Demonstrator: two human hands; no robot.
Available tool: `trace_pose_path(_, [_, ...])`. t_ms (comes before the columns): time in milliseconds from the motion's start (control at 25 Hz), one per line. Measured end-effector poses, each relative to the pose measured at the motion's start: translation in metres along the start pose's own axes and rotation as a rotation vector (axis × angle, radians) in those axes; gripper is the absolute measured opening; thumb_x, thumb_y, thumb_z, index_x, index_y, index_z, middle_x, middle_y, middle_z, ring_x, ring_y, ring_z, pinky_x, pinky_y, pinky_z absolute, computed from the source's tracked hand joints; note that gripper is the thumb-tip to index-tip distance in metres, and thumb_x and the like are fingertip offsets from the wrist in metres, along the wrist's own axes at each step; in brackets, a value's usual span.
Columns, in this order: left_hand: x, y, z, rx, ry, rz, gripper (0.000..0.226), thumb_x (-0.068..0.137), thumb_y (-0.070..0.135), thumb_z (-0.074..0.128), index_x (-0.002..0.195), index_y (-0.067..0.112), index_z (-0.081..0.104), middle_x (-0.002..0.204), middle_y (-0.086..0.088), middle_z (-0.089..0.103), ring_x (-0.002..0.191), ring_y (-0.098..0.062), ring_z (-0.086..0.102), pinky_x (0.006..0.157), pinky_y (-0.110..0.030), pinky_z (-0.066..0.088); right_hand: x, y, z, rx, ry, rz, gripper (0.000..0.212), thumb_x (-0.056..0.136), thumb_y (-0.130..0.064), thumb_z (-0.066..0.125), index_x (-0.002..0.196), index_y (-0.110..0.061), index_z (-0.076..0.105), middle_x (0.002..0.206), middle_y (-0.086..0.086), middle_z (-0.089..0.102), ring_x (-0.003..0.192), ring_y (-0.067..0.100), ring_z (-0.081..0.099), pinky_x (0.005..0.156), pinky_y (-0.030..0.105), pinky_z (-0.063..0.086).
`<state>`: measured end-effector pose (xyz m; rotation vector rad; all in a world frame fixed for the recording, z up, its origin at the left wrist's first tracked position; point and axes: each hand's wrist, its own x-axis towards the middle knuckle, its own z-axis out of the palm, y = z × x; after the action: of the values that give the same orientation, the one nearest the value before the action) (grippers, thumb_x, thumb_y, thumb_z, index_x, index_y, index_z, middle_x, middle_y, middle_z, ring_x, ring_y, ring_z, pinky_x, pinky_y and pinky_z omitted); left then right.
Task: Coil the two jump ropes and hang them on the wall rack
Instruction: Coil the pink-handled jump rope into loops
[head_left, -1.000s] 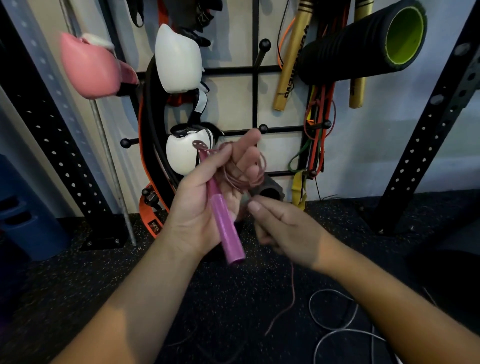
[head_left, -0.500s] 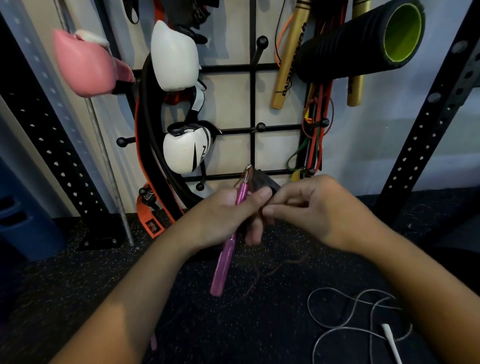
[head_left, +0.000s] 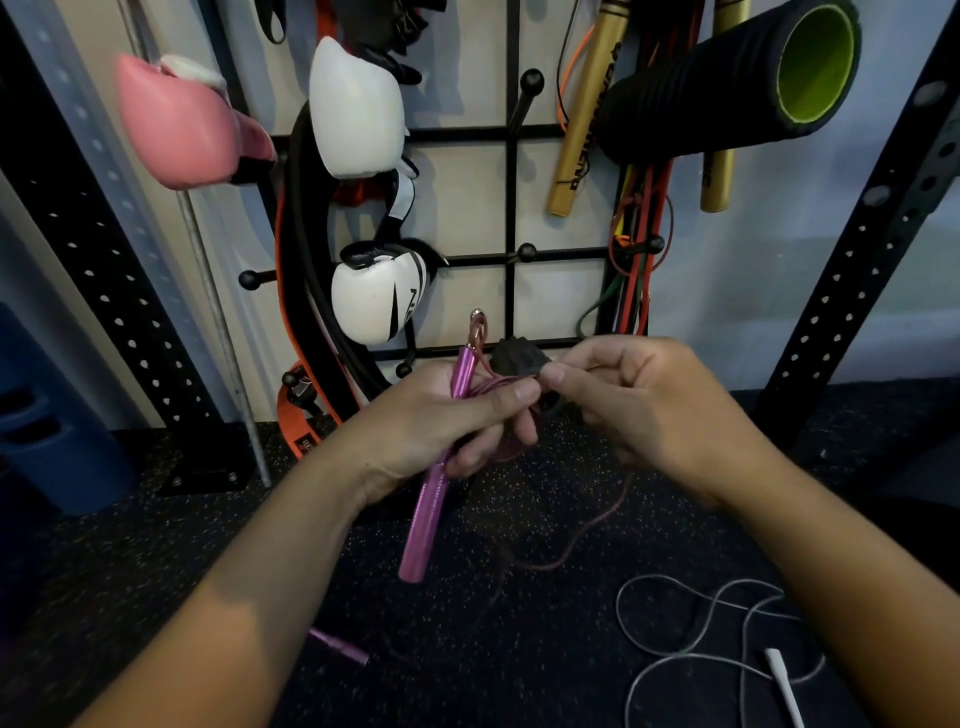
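My left hand (head_left: 441, 426) grips a pink jump-rope handle (head_left: 426, 525) together with loops of its thin dark-red cord (head_left: 592, 525), which trails down to the floor. The second pink handle (head_left: 340, 646) lies on the floor by my left forearm. Fingertips of my right hand (head_left: 623, 400) pinch the cord right beside my left thumb. A white jump rope (head_left: 696, 629) lies loose on the floor at the lower right, its white handle (head_left: 782, 680) beside it. The black wall rack (head_left: 511, 208) with ball-tipped pegs is straight ahead.
On the rack hang a pink boxing glove (head_left: 182, 124), white boxing gloves (head_left: 358, 109), resistance bands (head_left: 636, 249), gold sticks (head_left: 584, 119) and a black foam roller (head_left: 727, 83). Black perforated uprights (head_left: 857, 249) stand on either side. The floor is dark speckled rubber.
My left hand has dropped from a raised, fingers-up pose and closed round the handle and loops. My right hand has come up to the cord at my left thumb.
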<state>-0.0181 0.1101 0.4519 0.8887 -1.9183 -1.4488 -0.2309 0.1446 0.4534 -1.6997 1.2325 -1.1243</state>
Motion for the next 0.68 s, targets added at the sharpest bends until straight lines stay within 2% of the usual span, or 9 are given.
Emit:
trace_pose_path(80, [0.0, 0.001, 0.001, -0.078, 0.002, 0.001, 0.041, 0.091, 0.043, 0.06, 0.079, 0.007, 0.073, 0.041, 0.001, 0.046, 0.037, -0.012, 0.042, 0.048, -0.025, 0.041, -0.001, 0.0, 0.003, -0.145, 0.186, -0.068, 0.039, 0.086, -0.044, 0.076, 0.072, -0.009, 0.071, 0.049, 0.016, 0.052, 0.042, 0.017, 0.034, 0.039, 0.026, 0.027])
trace_pose_path(120, [0.0, 0.002, 0.001, -0.098, 0.012, 0.014, 0.04, 0.092, 0.041, 0.059, 0.08, 0.006, 0.074, 0.043, -0.001, 0.052, 0.04, -0.014, 0.047, 0.049, -0.024, 0.044, -0.001, -0.001, 0.004, -0.177, 0.229, -0.089, 0.046, 0.086, -0.048, 0.075, 0.068, -0.006, 0.067, 0.052, 0.021, 0.052, 0.043, 0.018, 0.036, 0.04, 0.027, 0.03])
trace_pose_path(160, [0.0, 0.003, 0.001, -0.109, 0.023, 0.031, 0.038, 0.093, 0.038, 0.057, 0.083, 0.005, 0.073, 0.049, -0.004, 0.059, 0.045, -0.015, 0.055, 0.053, -0.024, 0.049, -0.001, -0.001, 0.002, -0.176, 0.234, -0.094, 0.049, 0.089, -0.048, 0.071, 0.069, -0.004, 0.065, 0.053, 0.02, 0.05, 0.044, 0.017, 0.036, 0.042, 0.026, 0.032])
trace_pose_path(240, [0.0, 0.005, 0.0, -0.125, 0.045, 0.052, 0.037, 0.094, 0.034, 0.056, 0.087, 0.003, 0.073, 0.057, -0.007, 0.069, 0.052, -0.016, 0.064, 0.06, -0.023, 0.053, 0.002, 0.0, -0.003, -0.109, 0.146, -0.07, 0.036, 0.1, -0.039, 0.059, 0.081, -0.009, 0.069, 0.057, 0.006, 0.049, 0.05, 0.016, 0.039, 0.048, 0.027, 0.033])
trace_pose_path(320, [0.0, 0.003, -0.001, -0.143, 0.066, 0.048, 0.039, 0.094, 0.036, 0.056, 0.085, 0.003, 0.073, 0.049, -0.003, 0.06, 0.043, -0.014, 0.055, 0.053, -0.022, 0.049, 0.003, 0.002, -0.008, -0.05, 0.065, -0.063, 0.026, 0.106, -0.027, 0.052, 0.096, -0.017, 0.073, 0.059, -0.007, 0.053, 0.056, 0.013, 0.044, 0.055, 0.025, 0.035])
trace_pose_path(400, [0.0, 0.001, -0.002, -0.176, 0.057, 0.046, 0.039, 0.092, 0.038, 0.059, 0.08, 0.004, 0.073, 0.041, 0.002, 0.044, 0.035, -0.01, 0.04, 0.046, -0.022, 0.042, 0.002, 0.003, -0.008, -0.027, 0.086, -0.088, 0.023, 0.106, -0.023, 0.053, 0.101, -0.017, 0.075, 0.052, -0.004, 0.05, 0.049, 0.014, 0.042, 0.049, 0.024, 0.036])
trace_pose_path(520, [-0.001, 0.002, 0.0, -0.194, 0.049, 0.06, 0.032, 0.092, 0.031, 0.061, 0.082, 0.004, 0.074, 0.043, 0.001, 0.051, 0.039, -0.011, 0.046, 0.048, -0.021, 0.044, 0.002, 0.003, -0.002, -0.004, 0.201, -0.09, 0.021, 0.099, -0.029, 0.064, 0.091, -0.016, 0.078, 0.04, -0.002, 0.045, 0.038, 0.017, 0.034, 0.04, 0.026, 0.029])
trace_pose_path(600, [-0.002, 0.002, 0.001, -0.208, 0.075, 0.075, 0.029, 0.093, 0.028, 0.059, 0.082, 0.005, 0.074, 0.049, -0.002, 0.059, 0.044, -0.013, 0.056, 0.054, -0.02, 0.049, 0.002, 0.004, 0.0, 0.027, 0.221, -0.079, 0.029, 0.094, -0.037, 0.068, 0.08, -0.014, 0.077, 0.04, -0.002, 0.04, 0.042, 0.021, 0.029, 0.043, 0.027, 0.023])
trace_pose_path(680, [-0.001, 0.0, 0.0, -0.247, 0.061, 0.076, 0.031, 0.094, 0.029, 0.057, 0.08, 0.007, 0.074, 0.045, 0.001, 0.053, 0.039, -0.011, 0.051, 0.05, -0.02, 0.046, 0.002, 0.003, 0.0, -0.013, 0.203, -0.077, 0.035, 0.095, -0.041, 0.067, 0.076, -0.013, 0.073, 0.045, 0.001, 0.04, 0.046, 0.022, 0.029, 0.045, 0.027, 0.023])
